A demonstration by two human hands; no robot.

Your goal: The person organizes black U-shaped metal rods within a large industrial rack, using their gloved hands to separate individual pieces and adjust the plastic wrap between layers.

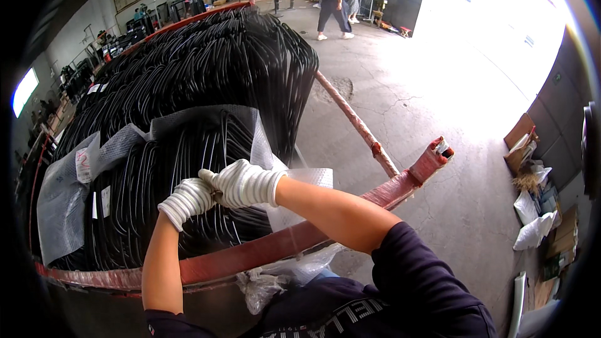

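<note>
Both my hands wear white-grey striped knit gloves and meet over the near end of a big stack of bent black tubes (pixel 206 144). My left hand (pixel 190 199) is closed, its fingers turned down toward the tubes. Against it sits my right hand (pixel 241 184), also closed, with the thumb side touching the left glove. Something small and dark shows between the gloves, too hidden to name. A sheet of clear bubble wrap (pixel 128 141) drapes around the near bundle, and a white label (pixel 102 202) lies among the tubes at its left.
A worn red metal rail (pixel 250 255) runs between me and the stack. Another reddish bar (pixel 357 119) slants along the right. Crumpled clear plastic (pixel 256 291) hangs below the rail. People (pixel 335 0) stand at the back; cardboard and white bags (pixel 535 228) lie far right.
</note>
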